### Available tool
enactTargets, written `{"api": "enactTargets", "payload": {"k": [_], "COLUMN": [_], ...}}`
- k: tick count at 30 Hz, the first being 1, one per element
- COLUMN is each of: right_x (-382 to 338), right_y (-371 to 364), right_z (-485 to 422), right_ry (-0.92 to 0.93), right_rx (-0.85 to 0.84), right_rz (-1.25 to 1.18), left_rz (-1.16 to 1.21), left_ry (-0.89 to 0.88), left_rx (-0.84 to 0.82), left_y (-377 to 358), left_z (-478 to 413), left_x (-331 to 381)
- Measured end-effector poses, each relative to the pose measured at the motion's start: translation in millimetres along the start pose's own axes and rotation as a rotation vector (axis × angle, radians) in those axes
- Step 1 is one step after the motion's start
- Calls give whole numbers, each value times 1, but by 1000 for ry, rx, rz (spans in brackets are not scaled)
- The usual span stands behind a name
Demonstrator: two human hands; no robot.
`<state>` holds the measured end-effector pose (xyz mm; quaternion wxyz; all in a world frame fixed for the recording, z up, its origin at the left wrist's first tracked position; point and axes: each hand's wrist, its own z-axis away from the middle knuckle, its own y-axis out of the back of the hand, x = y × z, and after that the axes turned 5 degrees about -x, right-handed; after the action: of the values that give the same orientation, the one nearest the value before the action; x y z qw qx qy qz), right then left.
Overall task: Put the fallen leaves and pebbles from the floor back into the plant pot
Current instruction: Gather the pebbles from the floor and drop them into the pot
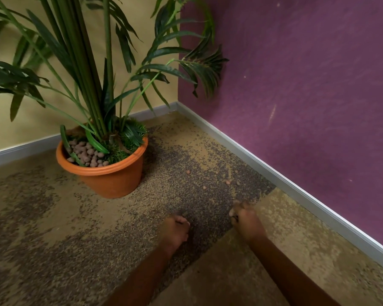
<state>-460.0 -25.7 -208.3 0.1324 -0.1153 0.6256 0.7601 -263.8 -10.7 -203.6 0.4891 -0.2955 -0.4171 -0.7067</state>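
An orange plant pot [111,180] stands in the room's corner, holding a palm plant [97,85], with brown pebbles [86,154] filling its left side. Several loose pebbles [205,187] lie scattered on the carpet to the right of the pot, near the purple wall. My right hand [245,219] hovers low over the carpet just short of them, closed in a fist with a pale pebble showing at its fingertips. Further left, my left hand [175,230] has its back towards me and its fingers curled under; its palm is hidden. I see no fallen leaves on the floor.
The grey skirting board [274,171] runs along the purple wall [307,96] on the right and along the yellow wall behind the pot. Drooping fronds [203,65] reach out over the corner. Mottled brown carpet [53,228] covers the floor.
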Motion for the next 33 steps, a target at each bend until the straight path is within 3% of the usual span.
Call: {"api": "enactTargets", "payload": {"k": [5,8,11,18,26,30,33], "right_x": [3,17,29,33,15,-23,-63], "right_y": [9,19,24,15,20,20,9], "right_z": [1,-3,-10,-19,-21,-1,22], "right_ry": [-61,-126,-172,-194,-328,-282,-78], "right_rx": [75,200,231,131,147,30,-113], "right_rz": [-156,-233,-256,-192,-400,-683,-681], "left_rz": [586,770,762,787,885,922,940], "left_ry": [259,310,315,348,379,404,406], "left_rx": [-108,-134,-151,-138,-152,-150,-174], "left_y": [-17,-20,-20,-19,-12,-8,-4], "left_z": [7,8,12,14,20,20,21], "left_x": [11,14,16,19,23,23,23]}}
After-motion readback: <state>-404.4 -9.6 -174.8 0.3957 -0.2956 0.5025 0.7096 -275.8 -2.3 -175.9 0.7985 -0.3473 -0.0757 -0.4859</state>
